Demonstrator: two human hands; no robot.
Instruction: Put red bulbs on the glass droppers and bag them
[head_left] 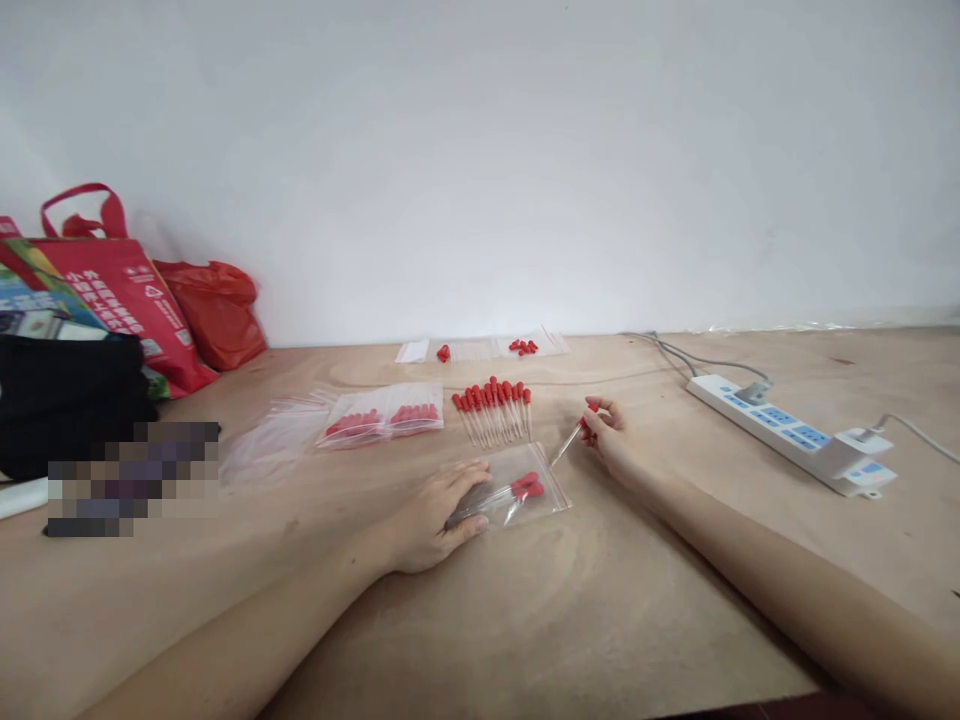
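Observation:
My left hand (442,512) holds the left end of a clear zip bag (544,462), its fingers over the plastic. Inside the bag lie a few glass droppers with red bulbs (528,486). My right hand (609,436) pinches one dropper (574,440) by its red bulb, the glass tip slanting down to the left beside the bag's right end. Just beyond the bag, several red-bulbed droppers (491,400) lie fanned out in a row on the wooden table (600,600).
Two filled bags (382,412) and flat bags (274,440) lie left of the row. Further back are bags with loose red bulbs (523,347). A white power strip (780,430) with cables is at right. Shopping bags (124,300) stand at far left.

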